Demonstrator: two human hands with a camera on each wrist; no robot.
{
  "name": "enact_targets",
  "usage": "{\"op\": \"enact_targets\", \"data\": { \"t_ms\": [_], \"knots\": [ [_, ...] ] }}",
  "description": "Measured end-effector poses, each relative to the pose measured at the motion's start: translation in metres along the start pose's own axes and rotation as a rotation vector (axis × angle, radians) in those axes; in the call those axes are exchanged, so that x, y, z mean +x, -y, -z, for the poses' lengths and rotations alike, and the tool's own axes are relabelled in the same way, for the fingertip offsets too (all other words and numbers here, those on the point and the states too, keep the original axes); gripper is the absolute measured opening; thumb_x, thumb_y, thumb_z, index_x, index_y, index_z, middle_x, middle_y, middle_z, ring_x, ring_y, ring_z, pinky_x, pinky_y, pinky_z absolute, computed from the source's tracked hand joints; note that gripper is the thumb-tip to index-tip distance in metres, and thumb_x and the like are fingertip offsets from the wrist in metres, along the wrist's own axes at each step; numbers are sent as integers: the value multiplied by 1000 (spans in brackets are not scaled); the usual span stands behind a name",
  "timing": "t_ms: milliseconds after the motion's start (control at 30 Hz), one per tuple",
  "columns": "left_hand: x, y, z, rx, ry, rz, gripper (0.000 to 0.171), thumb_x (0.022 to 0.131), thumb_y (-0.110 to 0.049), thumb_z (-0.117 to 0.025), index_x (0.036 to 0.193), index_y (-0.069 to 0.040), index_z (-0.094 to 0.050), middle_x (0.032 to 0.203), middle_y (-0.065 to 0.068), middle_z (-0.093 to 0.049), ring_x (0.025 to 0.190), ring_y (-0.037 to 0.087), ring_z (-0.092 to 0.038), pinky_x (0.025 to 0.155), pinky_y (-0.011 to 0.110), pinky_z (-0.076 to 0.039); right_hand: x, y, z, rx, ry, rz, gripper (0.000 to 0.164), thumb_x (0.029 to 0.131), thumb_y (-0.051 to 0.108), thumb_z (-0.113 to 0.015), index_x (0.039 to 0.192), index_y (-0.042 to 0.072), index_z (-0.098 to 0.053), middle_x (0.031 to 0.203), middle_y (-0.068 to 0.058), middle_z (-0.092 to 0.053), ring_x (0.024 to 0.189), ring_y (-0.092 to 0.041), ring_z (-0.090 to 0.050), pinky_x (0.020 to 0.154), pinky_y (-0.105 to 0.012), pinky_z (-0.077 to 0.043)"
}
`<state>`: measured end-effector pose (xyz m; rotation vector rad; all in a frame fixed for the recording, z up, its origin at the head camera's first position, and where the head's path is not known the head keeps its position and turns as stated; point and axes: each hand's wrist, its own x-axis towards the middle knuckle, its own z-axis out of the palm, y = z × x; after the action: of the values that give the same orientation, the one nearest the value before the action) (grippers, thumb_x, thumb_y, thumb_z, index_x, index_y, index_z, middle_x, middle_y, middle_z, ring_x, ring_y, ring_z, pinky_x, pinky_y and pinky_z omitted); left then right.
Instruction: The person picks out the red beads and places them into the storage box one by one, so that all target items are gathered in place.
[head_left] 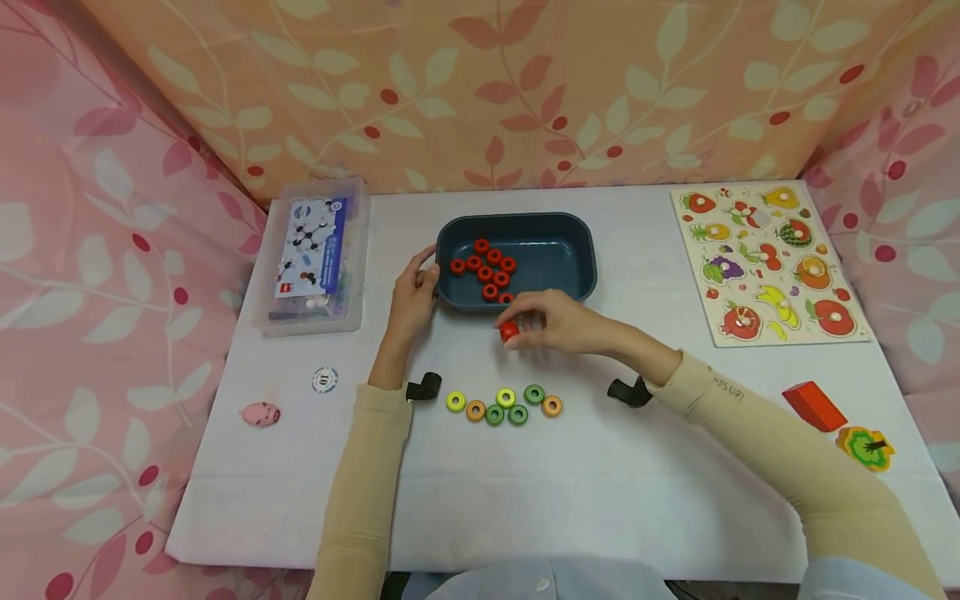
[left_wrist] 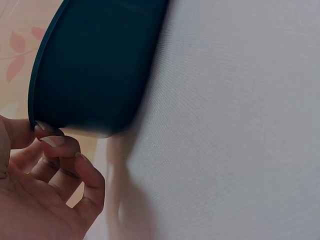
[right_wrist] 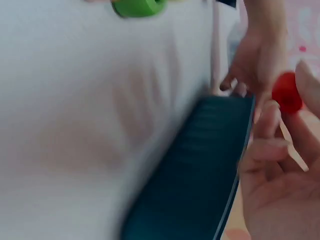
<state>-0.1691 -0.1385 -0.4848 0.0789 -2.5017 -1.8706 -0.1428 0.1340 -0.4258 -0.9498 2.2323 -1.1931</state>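
A dark teal tray (head_left: 558, 260) stands at the back middle of the table, with several red rings (head_left: 485, 273) in its left half. My left hand (head_left: 412, 292) pinches the tray's left rim; the left wrist view shows thumb and fingertips at the tray's edge (left_wrist: 90, 75). Just in front of the tray's near wall, my right hand (head_left: 558, 323) holds a red ring (head_left: 509, 331) between thumb and fingers. The right wrist view shows this ring (right_wrist: 287, 93) above the rim's level. Yellow, orange and green rings (head_left: 517, 414) lie in a loose row nearer me.
A clear plastic box (head_left: 311, 250) stands back left, a fruit puzzle board (head_left: 772, 262) back right. A round white token (head_left: 325, 380) and pink pig figure (head_left: 260, 414) lie left. A red block (head_left: 814, 406) and pepper-shaped piece (head_left: 866, 448) lie right.
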Motion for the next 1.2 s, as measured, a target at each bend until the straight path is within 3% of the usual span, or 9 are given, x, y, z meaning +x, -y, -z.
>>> {"op": "enact_targets", "data": {
  "t_ms": [200, 367, 600, 900, 1200],
  "knots": [
    [0, 0, 0, 2, -1, -1, 40, 106, -26, -51, 146, -22, -52, 73, 1, -45, 64, 14, -45, 61, 25, -38, 9, -8, 21, -38, -258, -37, 35, 85, 22, -82, 118, 15, -70, 95, -1, -67, 80, -16, -59, 67, -35, -43],
    [0, -1, 1, 2, 8, 11, 42, 106, -26, -51, 148, -23, -50, 72, -1, -46, 64, 14, -45, 61, 25, -38, 19, -26, 32, -94, -356, -142, 35, 85, 18, -81, 118, 13, -70, 100, -4, -67, 82, -19, -59, 66, -32, -42],
    [1, -2, 0, -1, 15, 22, 43, 106, -26, -51, 148, -22, -49, 72, -1, -46, 63, 15, -45, 60, 26, -37, 38, -40, 32, -195, -338, -185, 31, 83, 16, -83, 111, 6, -73, 89, -10, -58, 77, -23, -54, 69, -32, -42],
    [1, -2, 1, 8, 9, 16, 42, 106, -27, -50, 147, -22, -50, 71, -2, -45, 63, 13, -45, 61, 25, -38, 56, -48, 26, -241, -308, -328, 32, 85, 20, -82, 113, 8, -70, 78, -6, -63, 70, -19, -57, 65, -33, -43],
    [-1, -8, 2, -13, 27, 37, 43, 106, -17, -50, 149, -13, -48, 71, 3, -45, 62, 15, -44, 59, 26, -36, 60, -50, 24, -105, -310, -346, 32, 88, 9, -77, 118, 3, -66, 93, -10, -72, 86, -21, -66, 83, -37, -51]
  ]
}}
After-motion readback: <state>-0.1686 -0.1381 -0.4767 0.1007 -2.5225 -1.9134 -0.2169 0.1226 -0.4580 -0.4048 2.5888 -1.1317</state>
